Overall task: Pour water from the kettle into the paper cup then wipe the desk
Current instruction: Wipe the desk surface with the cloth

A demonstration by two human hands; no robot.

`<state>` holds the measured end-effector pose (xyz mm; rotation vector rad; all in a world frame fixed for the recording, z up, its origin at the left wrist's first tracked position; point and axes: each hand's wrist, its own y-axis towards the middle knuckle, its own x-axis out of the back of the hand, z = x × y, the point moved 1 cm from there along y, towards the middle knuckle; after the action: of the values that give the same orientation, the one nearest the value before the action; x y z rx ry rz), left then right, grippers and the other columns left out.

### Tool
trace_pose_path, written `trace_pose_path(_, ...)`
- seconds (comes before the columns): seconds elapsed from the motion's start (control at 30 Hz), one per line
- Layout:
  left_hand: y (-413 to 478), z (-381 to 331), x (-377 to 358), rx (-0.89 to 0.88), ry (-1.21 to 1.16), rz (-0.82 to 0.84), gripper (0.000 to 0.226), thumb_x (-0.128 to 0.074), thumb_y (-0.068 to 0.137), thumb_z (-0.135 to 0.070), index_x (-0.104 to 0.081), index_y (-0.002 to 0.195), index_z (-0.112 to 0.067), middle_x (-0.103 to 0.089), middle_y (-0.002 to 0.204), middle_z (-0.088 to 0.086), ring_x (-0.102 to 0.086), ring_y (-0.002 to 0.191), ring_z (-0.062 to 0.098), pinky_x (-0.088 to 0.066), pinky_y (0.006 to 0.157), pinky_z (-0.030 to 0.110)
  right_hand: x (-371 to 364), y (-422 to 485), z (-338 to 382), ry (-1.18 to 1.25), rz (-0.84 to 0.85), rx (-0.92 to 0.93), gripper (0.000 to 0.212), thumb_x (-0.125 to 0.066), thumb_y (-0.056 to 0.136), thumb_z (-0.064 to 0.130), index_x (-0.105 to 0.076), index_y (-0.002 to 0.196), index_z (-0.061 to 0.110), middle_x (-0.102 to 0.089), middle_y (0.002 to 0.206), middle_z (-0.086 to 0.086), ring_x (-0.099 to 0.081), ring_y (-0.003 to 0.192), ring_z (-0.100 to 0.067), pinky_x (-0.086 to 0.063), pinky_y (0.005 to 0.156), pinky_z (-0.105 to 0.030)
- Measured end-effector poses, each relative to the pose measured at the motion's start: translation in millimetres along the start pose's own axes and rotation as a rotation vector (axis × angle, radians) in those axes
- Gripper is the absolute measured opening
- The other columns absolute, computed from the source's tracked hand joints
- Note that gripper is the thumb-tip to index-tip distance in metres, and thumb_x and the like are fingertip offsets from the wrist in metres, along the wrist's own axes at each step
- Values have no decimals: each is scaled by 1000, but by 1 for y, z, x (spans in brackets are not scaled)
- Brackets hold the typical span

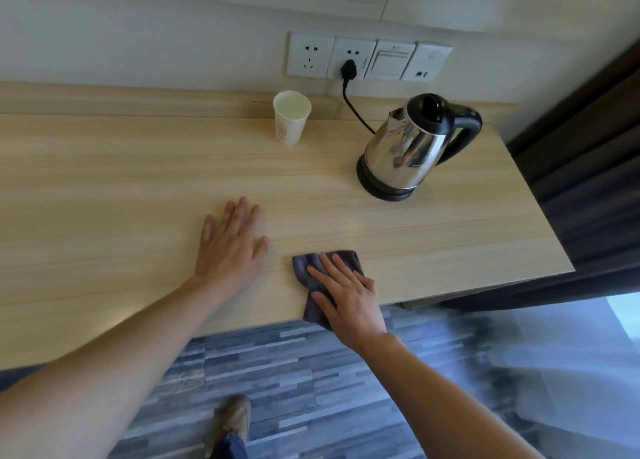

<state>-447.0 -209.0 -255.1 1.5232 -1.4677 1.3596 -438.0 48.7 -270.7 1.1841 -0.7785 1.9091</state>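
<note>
Wooden desk, left hand flat, fingers spread, right hand pressing grey cloth down

Desk: left half bare, wide passage. Rear: paper cup upright near wall. Right rear: kettle on base, cord running to wall socket. Bare lane between cup and kettle. Front centre occupied by hands, cloth.

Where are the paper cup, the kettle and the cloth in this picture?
paper cup [291,126]: head view, on its outer side wall.
kettle [403,153]: head view, on its shiny steel body.
cloth [308,264]: head view, on its bare left corner.
</note>
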Motion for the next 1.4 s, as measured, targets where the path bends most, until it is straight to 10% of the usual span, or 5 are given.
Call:
trace_pose_path(0.3, 23, -51, -24, -116, 50, 45, 72, -14, 102, -53, -2, 167, -24, 8, 175, 0, 9, 162, 21, 3, 129, 56, 25, -33, -3, 508, 34, -179, 36, -61, 101, 31, -67, 136, 34, -57, 136, 34, -45, 133, 17, -39, 114, -24)
trace_pose_path(0.5, 23, -54, -24, -97, 57, 33, 73, -11, 100, -55, -1, 166, -24, 8, 175, -1, 13, 161, 19, 5, 129, 55, 89, 0, -11, 1105, -113, -476, 30, -61, 96, 45, -77, 112, 25, -73, 97, -10, -64, 89, -20, -46, 81, -39)
trace_pose_path(0.63, 26, -54, -22, -103, 72, 62, 72, -4, 101, -56, 8, 165, -26, 17, 173, -2, 19, 160, 19, 8, 129, 54, 121, 84, -19, 755, -231, -286, 21, -54, 107, 23, -70, 119, 17, -73, 97, -7, -66, 86, -18, -50, 79, -36)
trace_pose_path(0.83, 27, -54, -26, -91, 82, 13, 71, -7, 102, -58, 5, 165, -29, 13, 174, -3, 16, 160, 17, 3, 130, 53, 76, 203, -37, -106, 11, -46, 59, -46, 104, 54, -37, 159, 34, -27, 171, 0, -17, 159, -19, -20, 125, -48)
trace_pose_path(1.4, 24, -56, -32, -32, 130, -55, 73, -12, 98, -61, -4, 165, -34, 1, 176, -8, 5, 162, 12, -1, 131, 47, 51, 115, -72, -189, 174, 42, 79, -16, 90, 87, 3, 160, 55, 17, 173, 10, 21, 158, -16, 5, 128, -45)
